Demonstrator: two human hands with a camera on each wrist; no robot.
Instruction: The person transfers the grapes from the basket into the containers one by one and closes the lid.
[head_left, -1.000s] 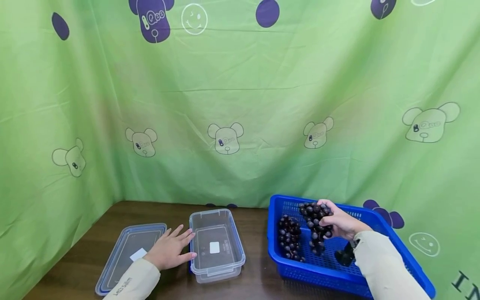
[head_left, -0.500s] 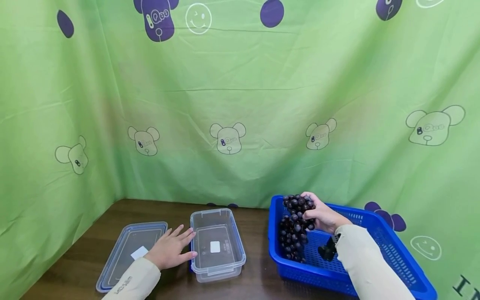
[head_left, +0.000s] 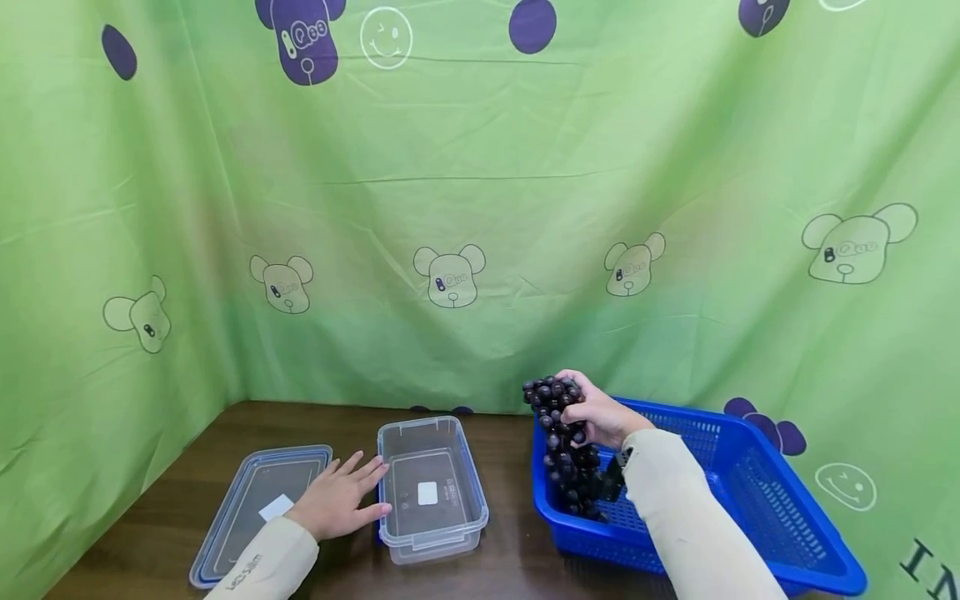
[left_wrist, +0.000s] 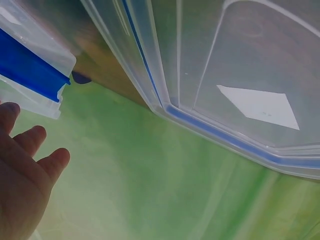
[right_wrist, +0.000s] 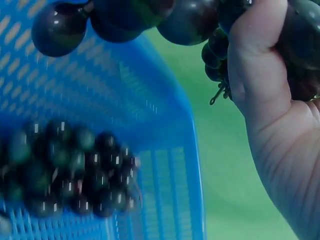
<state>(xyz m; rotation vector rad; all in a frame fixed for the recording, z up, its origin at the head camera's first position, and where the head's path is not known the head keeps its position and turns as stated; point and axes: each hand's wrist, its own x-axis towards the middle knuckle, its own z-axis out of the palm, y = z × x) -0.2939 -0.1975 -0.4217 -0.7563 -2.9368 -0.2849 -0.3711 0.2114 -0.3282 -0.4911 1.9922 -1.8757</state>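
A bunch of dark grapes (head_left: pixel 551 408) hangs from my right hand (head_left: pixel 600 417), its fingers and thumb curled round the fruit over the left rim of the blue basket (head_left: pixel 795 517). Inside that basket lies a second grape bunch (right_wrist: pixel 75 170), partly covered by the held one in the head view. My left hand (head_left: pixel 337 500) has its fingers spread, fingertips right at the left side of the clear plastic container (head_left: pixel 427 542). Nothing but a white label shows in the container. In the left wrist view the left fingers (left_wrist: pixel 55 162) are straight, close to the container's blue-striped side.
A clear lid (head_left: pixel 240 500) with a blue seal and a white label lies left of the container, partly behind the left hand. Brown table (head_left: pixel 510 500) shows between container and basket. A green printed curtain (head_left: pixel 480 350) stands behind.
My right hand has carried the grape bunch leftward and slightly up, from over the basket's middle to its left rim. The left hand, container and lid have stayed put.
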